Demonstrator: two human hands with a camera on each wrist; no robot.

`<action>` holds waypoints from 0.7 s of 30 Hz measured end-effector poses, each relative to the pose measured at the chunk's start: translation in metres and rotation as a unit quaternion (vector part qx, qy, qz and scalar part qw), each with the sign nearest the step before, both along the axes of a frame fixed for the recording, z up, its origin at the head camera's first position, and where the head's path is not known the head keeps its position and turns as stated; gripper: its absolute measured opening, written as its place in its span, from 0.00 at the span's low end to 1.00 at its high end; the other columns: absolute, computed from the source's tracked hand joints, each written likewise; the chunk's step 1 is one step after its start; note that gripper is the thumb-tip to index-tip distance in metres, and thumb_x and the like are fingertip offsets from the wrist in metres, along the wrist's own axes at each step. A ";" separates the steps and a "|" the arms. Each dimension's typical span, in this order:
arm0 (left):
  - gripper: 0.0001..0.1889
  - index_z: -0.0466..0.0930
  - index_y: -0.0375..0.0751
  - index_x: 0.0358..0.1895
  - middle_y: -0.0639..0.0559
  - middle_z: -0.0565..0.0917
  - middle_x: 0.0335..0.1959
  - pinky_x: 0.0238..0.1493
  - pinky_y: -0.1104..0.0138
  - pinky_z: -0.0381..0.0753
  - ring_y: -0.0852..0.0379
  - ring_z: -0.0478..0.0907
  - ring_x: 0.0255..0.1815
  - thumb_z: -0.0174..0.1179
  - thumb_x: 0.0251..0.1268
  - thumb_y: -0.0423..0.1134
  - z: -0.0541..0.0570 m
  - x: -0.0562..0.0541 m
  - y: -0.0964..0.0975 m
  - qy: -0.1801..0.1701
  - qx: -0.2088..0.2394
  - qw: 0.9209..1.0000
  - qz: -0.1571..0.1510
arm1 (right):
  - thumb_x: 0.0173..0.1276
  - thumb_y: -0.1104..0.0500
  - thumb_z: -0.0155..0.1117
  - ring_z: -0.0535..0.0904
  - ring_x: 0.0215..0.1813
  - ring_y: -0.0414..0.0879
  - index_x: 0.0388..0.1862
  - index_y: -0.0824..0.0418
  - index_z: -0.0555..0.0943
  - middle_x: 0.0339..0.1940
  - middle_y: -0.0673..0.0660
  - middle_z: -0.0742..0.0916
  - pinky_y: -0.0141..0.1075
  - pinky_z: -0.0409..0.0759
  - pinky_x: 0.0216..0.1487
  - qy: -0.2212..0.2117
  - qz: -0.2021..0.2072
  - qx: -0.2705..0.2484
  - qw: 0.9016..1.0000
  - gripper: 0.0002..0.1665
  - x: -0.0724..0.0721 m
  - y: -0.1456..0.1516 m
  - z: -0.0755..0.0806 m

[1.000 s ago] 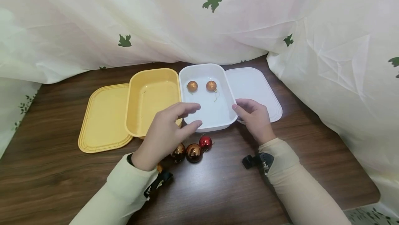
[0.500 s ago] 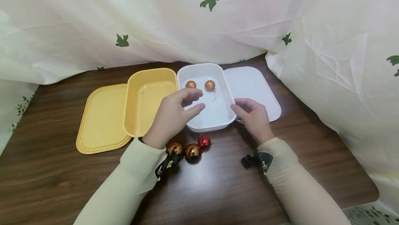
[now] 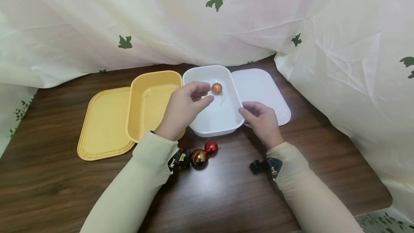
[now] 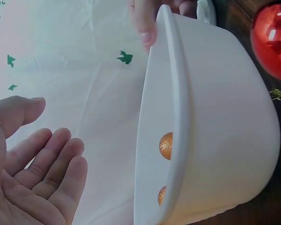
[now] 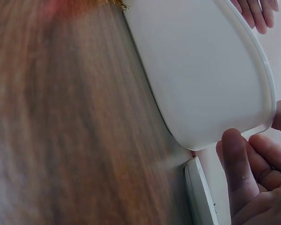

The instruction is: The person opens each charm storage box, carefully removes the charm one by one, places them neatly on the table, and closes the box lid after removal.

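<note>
My left hand [image 3: 184, 105] hovers over the white plastic box [image 3: 215, 131], its fingers loosely bent and nothing in them, as the left wrist view confirms. Just beyond its fingertips, a glittery orange bauble [image 3: 216, 88] with a string lies in the box. A second orange bauble [image 4: 161, 197] is inside too, hidden behind the left hand in the head view. My right hand [image 3: 263, 120] grips the box's near right side, thumb at the rim [image 5: 272, 101] and fingers outside. In front of the box sit a shiny red bauble [image 3: 211, 147] and a larger brown bauble [image 3: 199, 159].
A yellow box [image 3: 139, 100] without baubles stands against the white one's left side, with a yellow lid [image 3: 105, 121] beside it. The white lid [image 3: 265, 89] lies to the right. Another brown bauble is mostly covered by my left wrist camera [image 3: 179, 158]. Patterned cloth [image 3: 161, 21] hangs behind the table.
My left hand has moved forward and slightly right, from the near part of the white box to over its far left, now covering one orange bauble. The right hand keeps its hold.
</note>
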State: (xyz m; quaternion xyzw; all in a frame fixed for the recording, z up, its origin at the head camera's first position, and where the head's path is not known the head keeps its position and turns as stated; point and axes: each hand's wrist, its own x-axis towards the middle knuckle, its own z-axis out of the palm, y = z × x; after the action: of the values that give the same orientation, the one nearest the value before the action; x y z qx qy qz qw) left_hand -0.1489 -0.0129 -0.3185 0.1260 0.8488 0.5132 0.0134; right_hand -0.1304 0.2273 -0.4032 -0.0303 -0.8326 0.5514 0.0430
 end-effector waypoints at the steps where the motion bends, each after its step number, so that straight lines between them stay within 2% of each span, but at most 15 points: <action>1: 0.17 0.83 0.41 0.56 0.53 0.86 0.52 0.59 0.67 0.78 0.56 0.81 0.54 0.68 0.66 0.41 0.000 -0.002 0.001 0.001 -0.002 1.000 0.002 | 0.70 0.51 0.68 0.85 0.50 0.51 0.56 0.64 0.83 0.52 0.61 0.87 0.32 0.85 0.43 0.000 0.000 -0.001 1.000 0.22 0.000 0.000 0.000; 7: 0.16 0.84 0.41 0.56 0.51 0.87 0.50 0.56 0.66 0.79 0.57 0.81 0.51 0.68 0.66 0.40 0.000 -0.017 0.006 0.005 -0.013 1.000 0.016 | 0.70 0.51 0.69 0.85 0.50 0.50 0.56 0.64 0.83 0.52 0.60 0.87 0.32 0.85 0.44 0.004 0.003 -0.001 1.000 0.22 0.001 0.000 0.000; 12: 0.16 0.84 0.42 0.55 0.53 0.87 0.49 0.55 0.66 0.80 0.58 0.81 0.50 0.67 0.66 0.40 0.001 -0.028 0.011 -0.005 0.003 1.000 0.027 | 0.70 0.52 0.69 0.85 0.51 0.50 0.56 0.64 0.83 0.52 0.60 0.87 0.31 0.85 0.44 0.009 0.004 0.000 1.000 0.22 0.000 0.001 0.000; 18: 0.16 0.84 0.42 0.56 0.53 0.87 0.48 0.53 0.69 0.79 0.59 0.82 0.49 0.66 0.67 0.40 0.002 -0.040 0.019 0.005 0.006 1.000 0.031 | 0.70 0.53 0.69 0.85 0.50 0.50 0.55 0.65 0.83 0.52 0.61 0.87 0.31 0.85 0.44 0.006 0.002 -0.006 1.000 0.21 0.000 0.000 -0.002; 21: 0.16 0.84 0.42 0.56 0.53 0.87 0.49 0.54 0.70 0.79 0.59 0.81 0.49 0.66 0.68 0.41 0.001 -0.045 0.022 -0.003 0.011 0.999 0.038 | 0.70 0.52 0.69 0.84 0.50 0.50 0.55 0.64 0.84 0.52 0.60 0.87 0.31 0.85 0.44 0.002 -0.001 -0.001 1.000 0.22 0.000 0.001 -0.002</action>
State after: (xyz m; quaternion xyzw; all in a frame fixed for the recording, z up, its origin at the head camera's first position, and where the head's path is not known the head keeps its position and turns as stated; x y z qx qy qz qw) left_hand -0.1937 0.0086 -0.3171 0.0924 0.8475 0.5226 -0.0054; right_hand -0.1306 0.2280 -0.4048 -0.0304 -0.8319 0.5522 0.0455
